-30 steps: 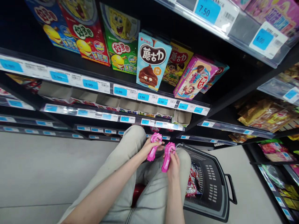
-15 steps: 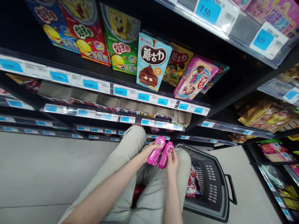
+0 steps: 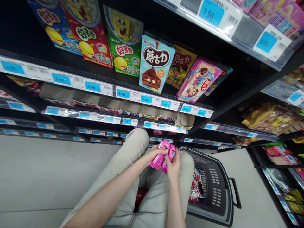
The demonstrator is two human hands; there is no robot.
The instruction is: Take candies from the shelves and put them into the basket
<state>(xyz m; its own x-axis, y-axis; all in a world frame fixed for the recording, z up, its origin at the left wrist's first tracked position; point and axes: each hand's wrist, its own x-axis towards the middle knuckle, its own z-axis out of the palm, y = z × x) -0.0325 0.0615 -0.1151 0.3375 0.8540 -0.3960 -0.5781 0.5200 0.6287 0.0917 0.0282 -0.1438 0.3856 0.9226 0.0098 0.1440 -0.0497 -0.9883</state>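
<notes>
Above my lap, my left hand [image 3: 154, 154] is closed around a pink candy packet [image 3: 157, 161] with a round top and a narrower lower part. My right hand [image 3: 174, 163] grips a second, similar pink candy packet [image 3: 172, 152], its thumb lying across the front. The two packets touch side by side and seem to be small stacks; how many pieces each has I cannot tell. What exactly is inside the wrappers is too small to make out. My knees in pale trousers [image 3: 137, 142] are bent on both sides of the hands.
A dark shopping basket [image 3: 216, 186] with red-and-white snack bags [image 3: 196, 186] in it stands at my right. Ahead, shelves hold snack boxes, including a light-blue box [image 3: 155, 63] and a pink box [image 3: 199, 79]. Low open cartons [image 3: 130, 107] line the shelf beneath. Grey floor [image 3: 47, 171] lies left.
The two pink packets have come together, closing the gap between them. My right thumb has moved left across its packet, and my left thumb now reaches further right.
</notes>
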